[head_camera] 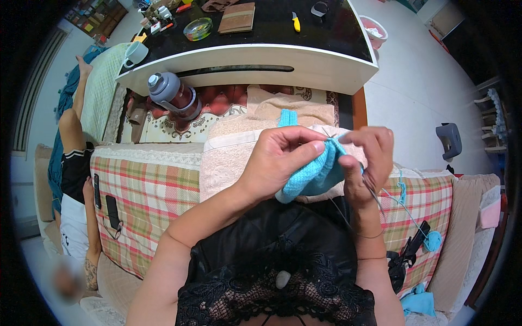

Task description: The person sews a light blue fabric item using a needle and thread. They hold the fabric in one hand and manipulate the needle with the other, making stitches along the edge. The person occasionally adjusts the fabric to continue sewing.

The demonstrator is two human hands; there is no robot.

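Observation:
A piece of turquoise knitting (312,179) hangs between my hands above my lap. My left hand (281,150) pinches its upper edge, thumb and forefinger close to the tip of a knitting needle (326,132). On the other side, my right hand (367,153) grips the work near the needle tips, with fingers curled around it. A thin needle cable (346,220) loops below my right hand towards the wrist. Turquoise yarn (403,205) runs to a ball (432,241) on the sofa at the right. A ribbed turquoise strip (288,117) shows beyond my left hand.
A beige towel (224,171) lies under the work. Ahead stands a black-topped table (261,38) with a yellow-handled knife (296,23), a notebook (237,18) and a glass ashtray (198,29). A large flask (175,95) stands before it. Another person (77,216) lies on the left.

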